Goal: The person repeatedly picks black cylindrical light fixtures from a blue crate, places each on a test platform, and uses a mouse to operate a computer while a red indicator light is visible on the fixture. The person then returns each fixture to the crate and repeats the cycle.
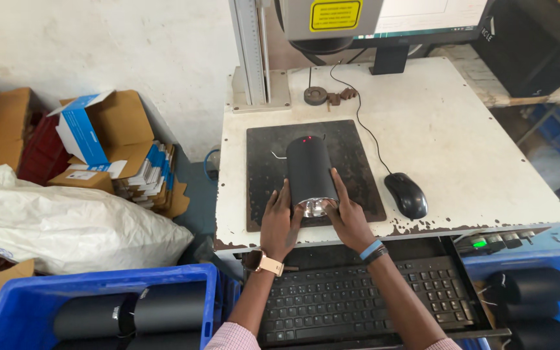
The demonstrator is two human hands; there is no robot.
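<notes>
We see both hands steadying a black cylinder [310, 170] that lies on its side on a dark plate [264, 165] of the white bench [448, 136]. The left hand [280, 220] cups the near left flank, fingers spread against it; the right hand [348, 217] presses the near right flank, so the cylinder is gripped between the two palms. Red light dots fall on its far upper surface, below the machine head [328, 19]. In our judgement, good practice here is even pressure from both sides so the cylinder cannot roll. A mouse [406, 194] lies to the right, a keyboard [358, 301] below, and a blue crate [98, 301] of similar cylinders at lower left.
</notes>
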